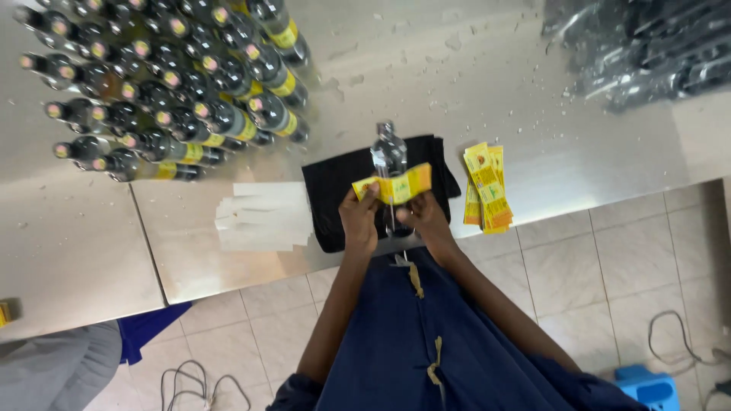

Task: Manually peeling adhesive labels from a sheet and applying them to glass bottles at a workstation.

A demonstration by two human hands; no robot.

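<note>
A clear empty bottle (389, 151) lies on a black cloth (335, 183) at the edge of a steel table (76, 243). Across the bottle stretches a yellow label (396, 185), pinched at its left end by my left hand (359, 218) and at its right end by my right hand (423, 216). Both hands rest over the lower part of the bottle, which they hide. A stack of the same yellow labels (486, 188) lies just right of the cloth.
Several dark filled bottles with yellow labels (175, 84) lie stacked at the back left. White paper strips (263, 216) lie left of the cloth. Plastic-wrapped bottles (647, 46) sit at the back right. Below are a tiled floor, cables (190, 380) and a blue stool (647, 384).
</note>
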